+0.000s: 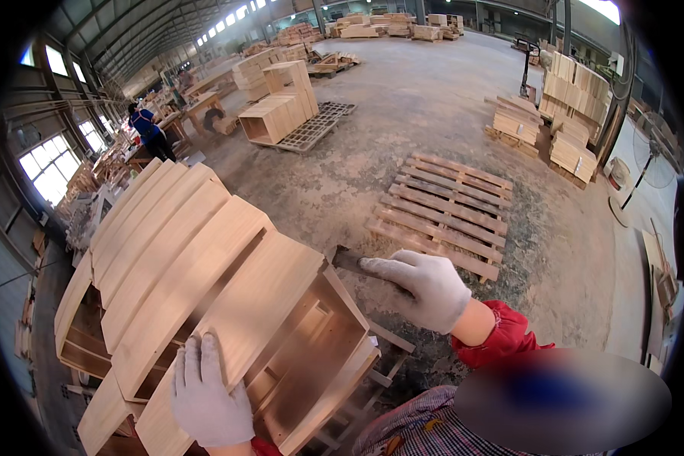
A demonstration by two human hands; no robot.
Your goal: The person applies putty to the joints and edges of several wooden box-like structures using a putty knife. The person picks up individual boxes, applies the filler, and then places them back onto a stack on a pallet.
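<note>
**Inspector:** Status of the hands?

**Assistant:** Both wear white knit gloves. The left hand (207, 395) lies flat and open, palm down, on the top panel of the nearest wooden box (281, 334), close to its near edge. The right hand (424, 287) is closed around a flat metal tool, likely a scraper (347, 260), whose blade meets the same box at its far upper corner.

**Inspector:** And the box itself?

**Assistant:** It is an open-fronted cabinet shell, first in a row of similar boxes (159, 228) stretching away to its left. An empty wooden pallet (442, 213) lies on the concrete floor well beyond the box, to its right.

**Inspector:** Risks?

**Assistant:** In my judgement, the blade could skid off the corner and gouge the pale veneer if pressed at a steep angle. The bracing palm sits on smooth wood; should it slide, the box may shift. Whether the box rests squarely on its support I cannot tell.
</note>
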